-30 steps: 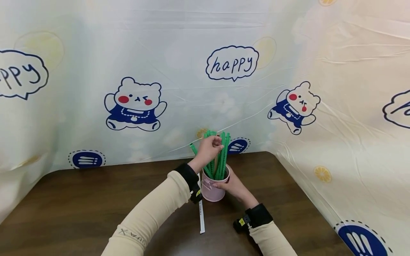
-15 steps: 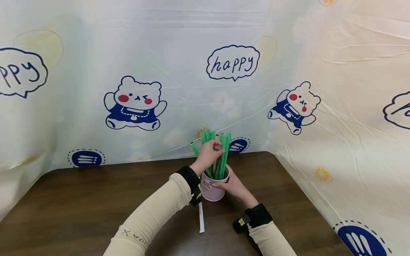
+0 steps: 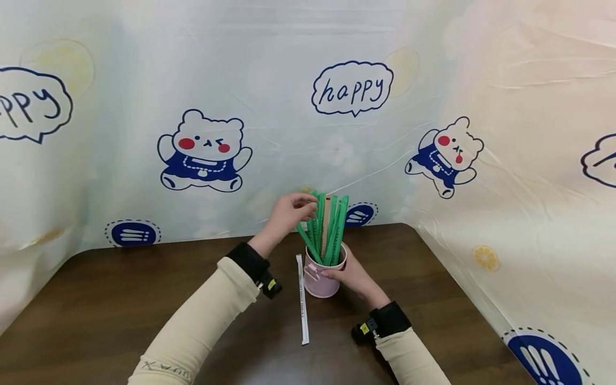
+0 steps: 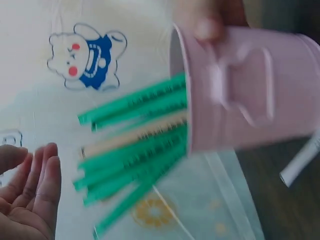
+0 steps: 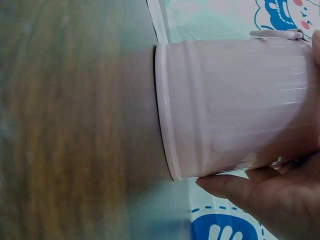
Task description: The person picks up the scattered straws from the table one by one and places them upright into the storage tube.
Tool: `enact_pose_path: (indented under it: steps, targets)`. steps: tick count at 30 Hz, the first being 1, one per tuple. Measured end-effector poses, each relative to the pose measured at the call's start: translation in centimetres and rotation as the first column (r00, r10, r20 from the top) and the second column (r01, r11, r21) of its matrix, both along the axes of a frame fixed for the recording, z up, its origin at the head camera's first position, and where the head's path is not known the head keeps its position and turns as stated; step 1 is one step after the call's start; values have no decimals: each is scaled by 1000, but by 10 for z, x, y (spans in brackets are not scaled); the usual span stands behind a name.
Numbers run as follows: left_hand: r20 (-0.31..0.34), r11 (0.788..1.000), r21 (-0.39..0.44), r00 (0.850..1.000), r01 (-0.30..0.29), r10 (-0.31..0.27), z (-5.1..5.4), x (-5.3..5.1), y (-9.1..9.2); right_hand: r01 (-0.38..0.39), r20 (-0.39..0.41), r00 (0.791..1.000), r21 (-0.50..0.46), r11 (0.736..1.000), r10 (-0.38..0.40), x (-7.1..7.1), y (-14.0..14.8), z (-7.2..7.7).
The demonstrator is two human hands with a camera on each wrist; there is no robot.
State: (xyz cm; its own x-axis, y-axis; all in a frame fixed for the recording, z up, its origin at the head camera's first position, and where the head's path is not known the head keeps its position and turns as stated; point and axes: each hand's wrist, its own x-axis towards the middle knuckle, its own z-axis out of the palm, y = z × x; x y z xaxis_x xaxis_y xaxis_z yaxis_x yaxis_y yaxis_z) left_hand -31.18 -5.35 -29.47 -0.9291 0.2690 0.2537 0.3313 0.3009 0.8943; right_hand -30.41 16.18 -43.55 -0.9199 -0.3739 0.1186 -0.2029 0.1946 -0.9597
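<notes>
A small pink bucket (image 3: 321,284) stands on the table, holding several green paper-wrapped straws (image 3: 339,230) and a tan wrapped one (image 4: 135,134) among them. My right hand (image 3: 355,277) grips the bucket's right side; in the right wrist view, fingers (image 5: 225,187) curl along its wall. To the left of the straw tops is my left hand (image 3: 291,212), its fingers loosely bent. The left wrist view shows this left hand (image 4: 32,195) holding nothing, with a gap between it and the straws. A white wrapped straw (image 3: 302,299) lies on the table just left of the bucket.
The dark wooden table (image 3: 159,299) meets a printed cloth backdrop (image 3: 289,107) close behind the bucket. The cloth also runs along the table's right side. Black wrist cameras sit on both sleeves.
My left hand has drawn away from among the straws to the left, exposing more of them and the whole white straw. The right hand stays on the bucket.
</notes>
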Motion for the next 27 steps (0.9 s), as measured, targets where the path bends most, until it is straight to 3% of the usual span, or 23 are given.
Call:
enact_pose_path:
  steps: [3, 6, 9, 12, 14, 22, 27]
  targets:
    - [-13, 1000, 2, 1000, -18, 18, -7, -2, -15, 13, -2, 1000, 4, 1000, -13, -1, 1, 1]
    - [1, 1000, -15, 1000, -10, 10, -21, -5, -28, 19, 2, 1000, 8, 1000, -19, -1, 2, 1]
    - [68, 996, -78, 997, 34, -29, -40, -8, -38, 24, 17, 1000, 13, 1000, -24, 0, 2, 1]
    - [152, 979, -180, 986, 99, -71, -60, -12, -44, 22, 25, 999, 15, 1000, -23, 1, 1, 0]
    - [202, 967, -229, 977, 115, -69, -71, -14, -46, 24, 24, 999, 10, 1000, -24, 0, 1, -1]
    - [314, 948, -313, 949, 60, 43, -114, -17, -32, 26, 12, 1000, 6, 1000, -26, 0, 1, 1]
    - [327, 951, -304, 931, -57, 160, -135, -17, -21, 24, 13, 1000, 9, 1000, -24, 2, 1, 1]
